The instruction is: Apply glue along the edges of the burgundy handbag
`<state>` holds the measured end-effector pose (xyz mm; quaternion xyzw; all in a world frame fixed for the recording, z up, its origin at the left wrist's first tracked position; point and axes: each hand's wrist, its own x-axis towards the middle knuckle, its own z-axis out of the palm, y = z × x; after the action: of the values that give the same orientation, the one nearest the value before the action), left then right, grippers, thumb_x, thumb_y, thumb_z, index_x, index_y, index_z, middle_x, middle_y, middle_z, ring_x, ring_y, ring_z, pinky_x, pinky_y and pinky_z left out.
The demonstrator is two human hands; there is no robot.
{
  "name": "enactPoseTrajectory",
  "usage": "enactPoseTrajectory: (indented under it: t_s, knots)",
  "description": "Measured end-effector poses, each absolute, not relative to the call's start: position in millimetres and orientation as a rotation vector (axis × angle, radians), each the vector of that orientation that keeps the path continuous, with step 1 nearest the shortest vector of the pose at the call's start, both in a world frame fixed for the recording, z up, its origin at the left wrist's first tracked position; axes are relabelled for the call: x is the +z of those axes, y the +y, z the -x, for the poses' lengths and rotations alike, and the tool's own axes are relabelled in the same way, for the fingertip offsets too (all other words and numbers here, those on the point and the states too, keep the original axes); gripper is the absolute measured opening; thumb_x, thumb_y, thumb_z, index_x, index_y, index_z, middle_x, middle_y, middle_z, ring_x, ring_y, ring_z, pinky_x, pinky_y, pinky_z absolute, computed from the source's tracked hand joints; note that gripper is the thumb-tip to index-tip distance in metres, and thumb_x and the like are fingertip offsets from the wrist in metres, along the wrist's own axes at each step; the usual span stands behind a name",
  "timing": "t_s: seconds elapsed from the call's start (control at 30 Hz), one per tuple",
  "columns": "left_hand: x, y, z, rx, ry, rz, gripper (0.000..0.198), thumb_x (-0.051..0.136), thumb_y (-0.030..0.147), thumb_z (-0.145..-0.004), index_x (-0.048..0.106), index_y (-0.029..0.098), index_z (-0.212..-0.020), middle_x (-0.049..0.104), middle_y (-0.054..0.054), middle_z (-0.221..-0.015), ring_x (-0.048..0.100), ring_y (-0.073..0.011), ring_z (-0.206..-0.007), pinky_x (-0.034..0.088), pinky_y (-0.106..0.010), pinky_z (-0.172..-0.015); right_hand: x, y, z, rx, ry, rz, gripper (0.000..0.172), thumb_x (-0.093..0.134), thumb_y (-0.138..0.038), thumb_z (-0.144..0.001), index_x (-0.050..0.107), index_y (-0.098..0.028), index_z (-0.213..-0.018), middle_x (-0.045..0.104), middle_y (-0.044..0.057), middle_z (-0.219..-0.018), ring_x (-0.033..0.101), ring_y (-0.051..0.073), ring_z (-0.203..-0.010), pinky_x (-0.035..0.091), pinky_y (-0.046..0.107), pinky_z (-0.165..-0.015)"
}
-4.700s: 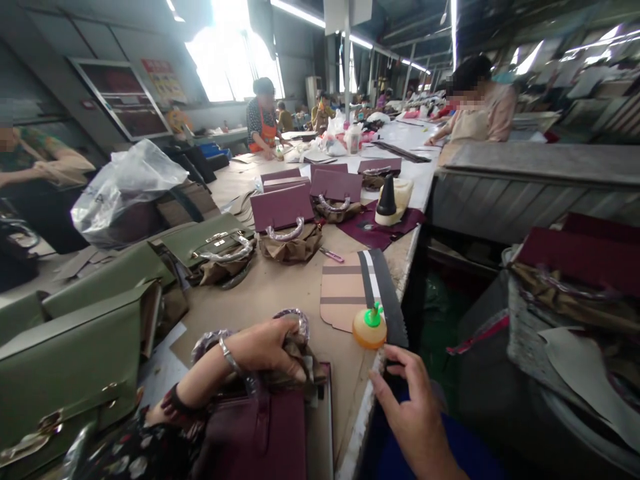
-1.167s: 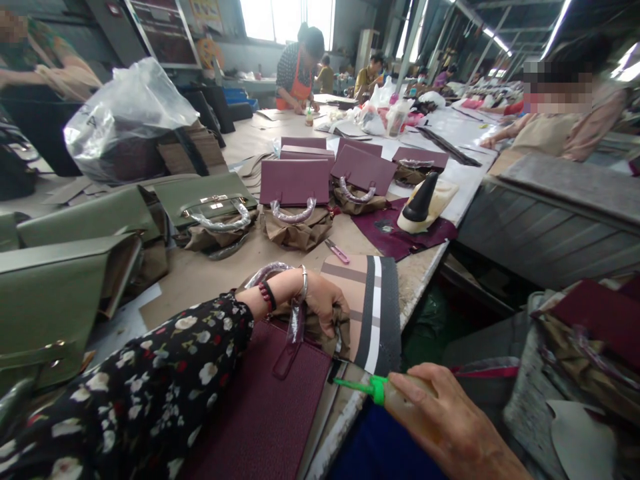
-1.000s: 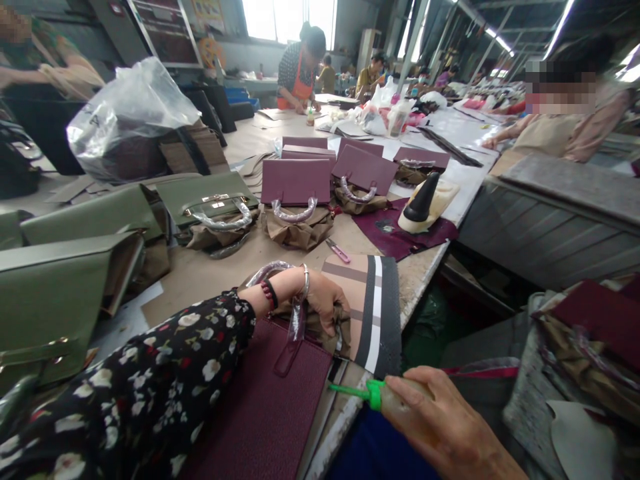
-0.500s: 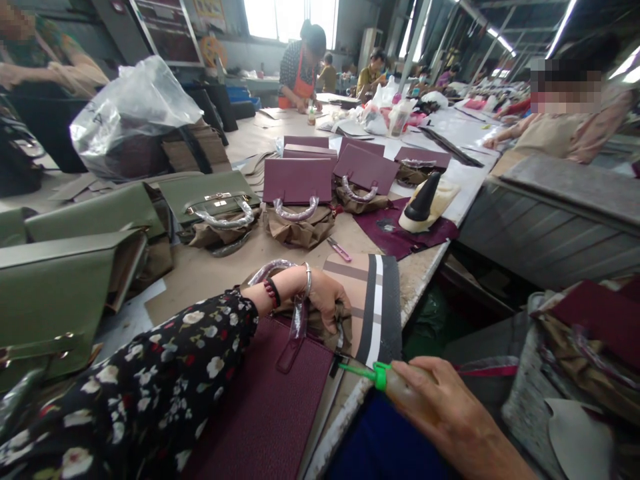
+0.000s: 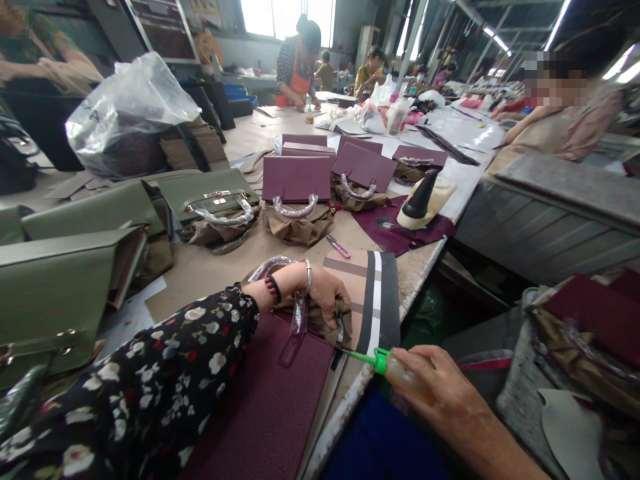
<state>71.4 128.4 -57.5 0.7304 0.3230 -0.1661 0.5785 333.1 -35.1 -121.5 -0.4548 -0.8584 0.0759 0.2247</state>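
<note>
A maroon handbag (image 5: 260,393) lies at the table's front edge, one handle wrapped in clear plastic. Over its opening, my left hand (image 5: 325,290) has its fingers closed on the brown lining (image 5: 327,327). My right hand (image 5: 440,387) is wrapped round a squeeze bottle of amber liquid (image 5: 410,375) with a green nozzle. The bottle is tilted almost level, and its thin tip is at the bag's upper right corner; whether it touches there I cannot tell. Behind the bag lies a beige panel with dark and white stripes (image 5: 383,300).
Green handbags (image 5: 60,280) stand at left, more maroon bags (image 5: 296,179) behind. Pink-handled snips (image 5: 340,247) lie on the table. A black cone on a pale base (image 5: 419,200) sits on maroon cloth (image 5: 370,223). Co-workers are at the far table and at right.
My right hand has raised the bottle slightly, and its nozzle tip has shifted up toward the bag's corner. My left hand stays in nearly the same place on the lining.
</note>
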Motion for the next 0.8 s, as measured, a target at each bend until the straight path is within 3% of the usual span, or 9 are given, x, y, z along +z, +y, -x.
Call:
enactPoseTrajectory:
  t_s: [0.27,0.43,0.63,0.8]
  knots:
    - [-55,129,-73,-0.430,0.692,-1.716,0.017,0.074,0.008,-0.058,0.067,0.014,-0.073,0.066,0.006,-0.063,0.054,-0.0107,-0.059,0.045,-0.020,-0.058,-114,-47,-329,0.382,-2.441,1.133,0.036,0.057,-0.025,-0.084,0.055,-0.026,-0.120,0.058,0.006,-0.097,0.061,0.018,-0.086,0.055,0.025,-0.073]
    - [-53,126,-75,-0.435,0.718,-1.700,0.019,0.072,0.003,-0.060,0.066,0.013,-0.075,0.066,0.006,-0.065,0.057,-0.0097,-0.063,0.046,-0.018,-0.061,-113,-39,-331,0.224,-2.421,1.220,0.032,0.051,-0.030,-0.090,0.052,-0.024,-0.122,0.055,0.010,-0.098,0.059,0.021,-0.088,0.056,0.036,-0.075]
    - [-51,125,-76,-0.430,0.766,-1.691,0.019,0.071,0.003,-0.059,0.066,0.013,-0.075,0.066,0.006,-0.064,0.057,-0.0103,-0.062,0.045,-0.018,-0.060,-108,-56,-317,0.460,-2.481,1.095,0.031,0.049,-0.023,-0.090,0.053,-0.023,-0.120,0.054,0.008,-0.097,0.058,0.017,-0.087,0.054,0.025,-0.071]
    - [-51,124,-76,-0.455,0.749,-1.656,0.016,0.070,0.005,-0.062,0.067,0.014,-0.075,0.067,0.005,-0.067,0.058,-0.0119,-0.063,0.047,-0.021,-0.060,-104,-47,-319,0.262,-2.408,1.177,0.029,0.048,-0.027,-0.091,0.055,-0.022,-0.119,0.056,0.009,-0.094,0.059,0.019,-0.084,0.055,0.031,-0.072]
